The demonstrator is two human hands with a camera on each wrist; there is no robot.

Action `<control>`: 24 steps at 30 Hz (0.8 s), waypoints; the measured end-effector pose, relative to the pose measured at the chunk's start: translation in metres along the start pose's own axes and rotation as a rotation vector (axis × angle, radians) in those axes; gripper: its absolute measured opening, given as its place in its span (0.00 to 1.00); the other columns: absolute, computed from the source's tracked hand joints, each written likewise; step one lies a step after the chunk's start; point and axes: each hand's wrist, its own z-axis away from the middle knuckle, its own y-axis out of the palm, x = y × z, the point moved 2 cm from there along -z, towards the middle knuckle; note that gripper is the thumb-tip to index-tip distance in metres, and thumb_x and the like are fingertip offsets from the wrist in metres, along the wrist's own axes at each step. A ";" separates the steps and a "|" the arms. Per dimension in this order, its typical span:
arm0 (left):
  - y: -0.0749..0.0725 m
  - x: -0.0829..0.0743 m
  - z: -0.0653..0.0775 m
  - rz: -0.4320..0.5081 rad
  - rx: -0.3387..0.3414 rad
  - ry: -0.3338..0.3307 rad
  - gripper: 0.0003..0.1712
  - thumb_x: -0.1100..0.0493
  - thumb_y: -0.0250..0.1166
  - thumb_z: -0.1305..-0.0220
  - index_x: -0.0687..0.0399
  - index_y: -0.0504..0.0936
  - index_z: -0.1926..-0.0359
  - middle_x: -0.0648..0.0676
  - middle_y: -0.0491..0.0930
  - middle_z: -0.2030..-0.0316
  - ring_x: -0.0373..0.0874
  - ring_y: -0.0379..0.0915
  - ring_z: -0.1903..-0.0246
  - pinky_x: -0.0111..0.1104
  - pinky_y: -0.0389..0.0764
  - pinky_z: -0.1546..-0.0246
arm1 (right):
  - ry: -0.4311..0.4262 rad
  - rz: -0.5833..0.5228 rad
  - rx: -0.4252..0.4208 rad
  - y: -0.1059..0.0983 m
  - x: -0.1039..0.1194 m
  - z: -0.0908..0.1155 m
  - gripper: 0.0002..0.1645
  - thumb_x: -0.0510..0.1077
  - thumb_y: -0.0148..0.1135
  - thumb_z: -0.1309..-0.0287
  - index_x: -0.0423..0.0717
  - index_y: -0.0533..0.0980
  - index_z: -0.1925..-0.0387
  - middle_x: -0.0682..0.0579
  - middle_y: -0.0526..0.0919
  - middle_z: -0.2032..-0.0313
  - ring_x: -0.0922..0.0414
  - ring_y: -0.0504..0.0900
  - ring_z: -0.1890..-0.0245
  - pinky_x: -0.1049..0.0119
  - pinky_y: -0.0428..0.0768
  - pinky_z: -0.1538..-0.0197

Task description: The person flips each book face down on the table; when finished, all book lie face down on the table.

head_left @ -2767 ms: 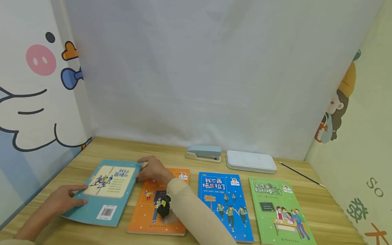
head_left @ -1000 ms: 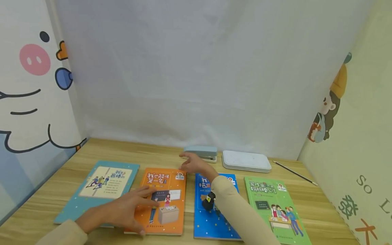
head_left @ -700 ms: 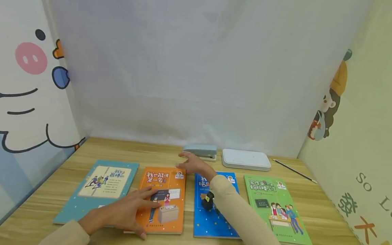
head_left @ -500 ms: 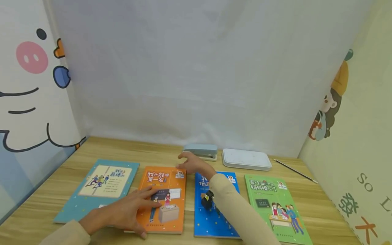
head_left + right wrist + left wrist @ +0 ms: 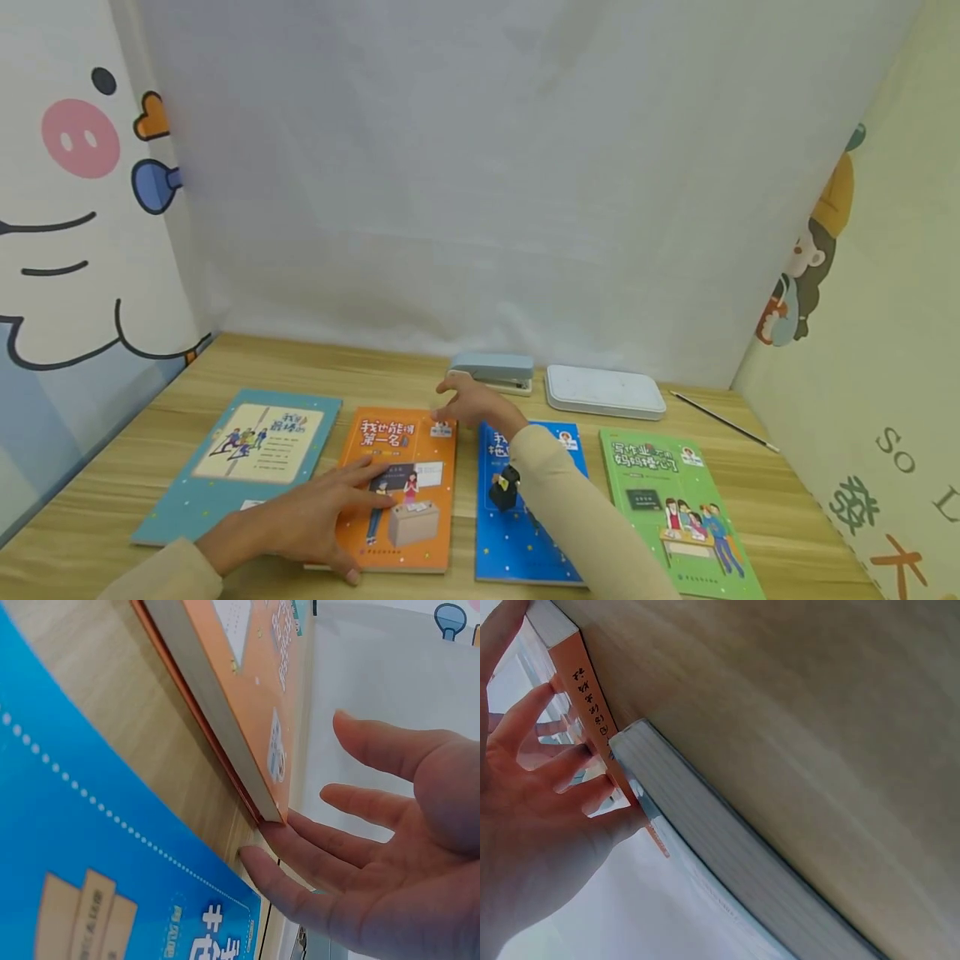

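Note:
An orange book (image 5: 423,533) lies face up between a teal book (image 5: 187,496) on its left and a blue book (image 5: 517,554) on its right. My left hand (image 5: 315,510) reaches over the teal book's near right part, fingers spread over the orange cover, thumb low by its near edge. In the left wrist view its fingers (image 5: 532,712) are beside the orange spine. My right hand (image 5: 476,404) is at the orange book's far right corner. The right wrist view shows fingertips touching that corner (image 5: 274,814), thumb held apart. My right forearm hides part of the blue book.
A green book (image 5: 652,467) lies on the right. Along the back of the wooden table (image 5: 337,367) are a blue-grey stapler (image 5: 495,368), a pale flat case (image 5: 606,392) and a thin dark pencil (image 5: 723,421). A white curtain (image 5: 480,183) hangs behind.
Both hands have moved right, from the edges of the teal book to the orange book, and the teal book now lies released. Over the last second the hands have stayed almost still.

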 end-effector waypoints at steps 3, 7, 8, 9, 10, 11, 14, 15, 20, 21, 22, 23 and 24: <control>0.000 0.000 0.000 -0.004 -0.004 -0.017 0.48 0.32 0.77 0.56 0.38 0.75 0.33 0.62 0.55 0.23 0.71 0.46 0.25 0.71 0.61 0.37 | -0.029 0.050 0.007 0.001 0.001 -0.002 0.34 0.43 0.68 0.37 0.41 0.69 0.32 0.39 0.65 0.31 0.43 0.77 0.40 0.51 0.82 0.44; 0.001 0.000 0.000 -0.008 -0.011 -0.033 0.47 0.32 0.77 0.57 0.37 0.76 0.33 0.62 0.55 0.24 0.70 0.46 0.25 0.71 0.61 0.37 | -0.063 0.123 0.018 0.004 0.005 -0.004 0.35 0.42 0.70 0.40 0.41 0.70 0.33 0.39 0.70 0.33 0.43 0.79 0.41 0.52 0.83 0.45; 0.001 -0.001 0.000 -0.007 -0.011 -0.036 0.47 0.32 0.77 0.56 0.37 0.76 0.33 0.62 0.55 0.23 0.70 0.46 0.25 0.71 0.61 0.37 | -0.071 0.150 0.017 0.005 0.006 -0.005 0.35 0.43 0.71 0.41 0.41 0.70 0.33 0.39 0.71 0.34 0.43 0.79 0.42 0.52 0.82 0.44; 0.002 -0.001 0.000 -0.004 -0.011 -0.039 0.47 0.32 0.77 0.56 0.37 0.76 0.33 0.61 0.55 0.23 0.70 0.45 0.25 0.71 0.61 0.37 | -0.076 0.168 0.016 0.005 0.007 -0.006 0.36 0.43 0.72 0.42 0.41 0.71 0.34 0.39 0.71 0.34 0.43 0.78 0.41 0.52 0.81 0.43; 0.002 -0.001 0.000 -0.001 -0.009 -0.045 0.47 0.33 0.77 0.56 0.37 0.76 0.33 0.61 0.55 0.23 0.70 0.45 0.25 0.71 0.61 0.37 | -0.079 0.191 0.014 0.006 0.007 -0.007 0.35 0.43 0.72 0.42 0.41 0.72 0.34 0.39 0.71 0.33 0.43 0.77 0.39 0.52 0.80 0.41; 0.002 -0.002 0.000 0.002 -0.007 -0.053 0.47 0.33 0.77 0.56 0.36 0.76 0.33 0.61 0.55 0.23 0.69 0.45 0.25 0.71 0.60 0.37 | -0.082 0.214 0.011 0.006 0.008 -0.008 0.35 0.43 0.72 0.43 0.41 0.73 0.35 0.39 0.70 0.32 0.43 0.75 0.37 0.51 0.78 0.38; 0.003 -0.002 -0.001 0.013 -0.001 -0.072 0.47 0.34 0.78 0.56 0.36 0.76 0.33 0.59 0.54 0.23 0.69 0.44 0.24 0.71 0.60 0.36 | -0.086 0.264 0.002 0.007 0.008 -0.012 0.32 0.44 0.73 0.44 0.42 0.76 0.38 0.39 0.70 0.32 0.43 0.69 0.32 0.50 0.74 0.34; 0.003 -0.002 -0.001 0.015 0.001 -0.079 0.46 0.35 0.78 0.56 0.36 0.76 0.33 0.59 0.54 0.23 0.69 0.44 0.24 0.72 0.60 0.36 | -0.090 0.270 0.003 0.007 0.008 -0.013 0.31 0.44 0.73 0.44 0.43 0.76 0.38 0.39 0.70 0.32 0.43 0.69 0.32 0.50 0.75 0.34; 0.004 -0.002 -0.001 0.015 0.002 -0.092 0.46 0.35 0.79 0.56 0.36 0.77 0.34 0.59 0.55 0.23 0.68 0.44 0.24 0.71 0.59 0.36 | -0.115 0.221 0.033 0.007 0.008 -0.014 0.31 0.42 0.73 0.44 0.42 0.77 0.39 0.38 0.77 0.39 0.43 0.79 0.42 0.53 0.81 0.44; 0.004 -0.002 -0.001 0.014 0.001 -0.092 0.46 0.35 0.79 0.56 0.37 0.77 0.34 0.59 0.55 0.23 0.68 0.44 0.24 0.71 0.59 0.36 | -0.115 0.189 0.041 0.007 0.007 -0.014 0.31 0.41 0.73 0.44 0.42 0.77 0.39 0.38 0.78 0.40 0.42 0.79 0.43 0.53 0.82 0.44; 0.003 -0.002 -0.001 0.012 0.000 -0.091 0.46 0.35 0.78 0.56 0.37 0.76 0.34 0.59 0.55 0.23 0.68 0.44 0.24 0.71 0.59 0.35 | -0.111 0.161 0.047 0.007 0.007 -0.014 0.31 0.40 0.73 0.44 0.41 0.76 0.38 0.38 0.78 0.41 0.42 0.79 0.42 0.53 0.82 0.44; 0.003 -0.002 -0.001 0.010 0.000 -0.091 0.46 0.35 0.78 0.56 0.37 0.76 0.34 0.59 0.54 0.23 0.68 0.44 0.24 0.70 0.60 0.35 | -0.110 0.136 0.050 0.007 0.006 -0.014 0.31 0.39 0.73 0.44 0.41 0.76 0.38 0.38 0.78 0.41 0.42 0.79 0.42 0.53 0.82 0.44; 0.003 -0.002 -0.001 0.010 0.000 -0.092 0.46 0.35 0.78 0.56 0.37 0.76 0.34 0.59 0.54 0.23 0.68 0.43 0.24 0.70 0.59 0.35 | -0.105 0.100 0.057 0.006 0.005 -0.014 0.31 0.38 0.72 0.43 0.41 0.76 0.38 0.38 0.78 0.40 0.42 0.78 0.42 0.52 0.82 0.44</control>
